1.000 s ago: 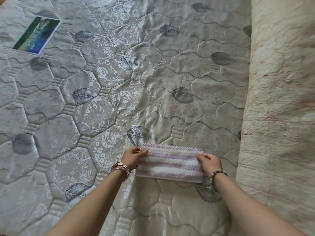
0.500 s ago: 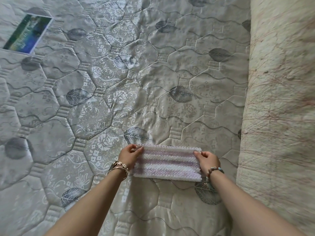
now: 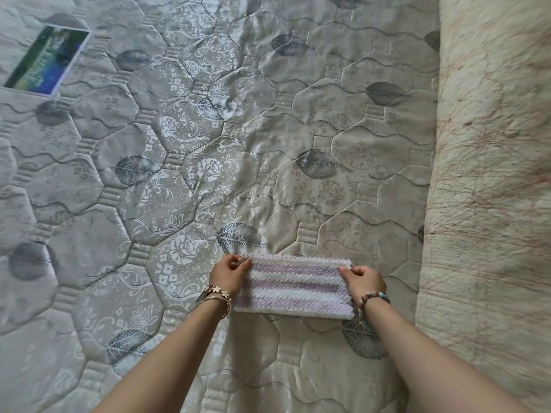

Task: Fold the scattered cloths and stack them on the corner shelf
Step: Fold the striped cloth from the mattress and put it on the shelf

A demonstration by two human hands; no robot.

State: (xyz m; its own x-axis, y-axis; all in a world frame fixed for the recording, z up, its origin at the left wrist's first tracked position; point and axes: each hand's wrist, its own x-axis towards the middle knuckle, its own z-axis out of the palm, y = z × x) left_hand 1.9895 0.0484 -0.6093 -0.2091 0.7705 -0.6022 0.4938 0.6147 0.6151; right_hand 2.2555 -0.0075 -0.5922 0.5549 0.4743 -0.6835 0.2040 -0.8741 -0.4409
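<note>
A folded white-and-lilac striped cloth (image 3: pixel 295 287) lies as a long rectangle on the quilted grey mattress (image 3: pixel 208 144), near its front right. My left hand (image 3: pixel 228 274) pinches the cloth's far left corner. At the far right corner my right hand (image 3: pixel 363 281) pinches the edge with curled fingers. Both wrists wear bracelets. No shelf and no other cloth are in view.
A booklet with a green and blue cover (image 3: pixel 47 59) lies at the mattress's far left. A beige wall with reddish scratch marks (image 3: pixel 492 174) runs along the right side, close to the cloth.
The cloth's far edge has been drawn forward and lined up, so the rectangle looks neater and slightly narrower. Both hands stayed on its far corners. The view has shifted a little.
</note>
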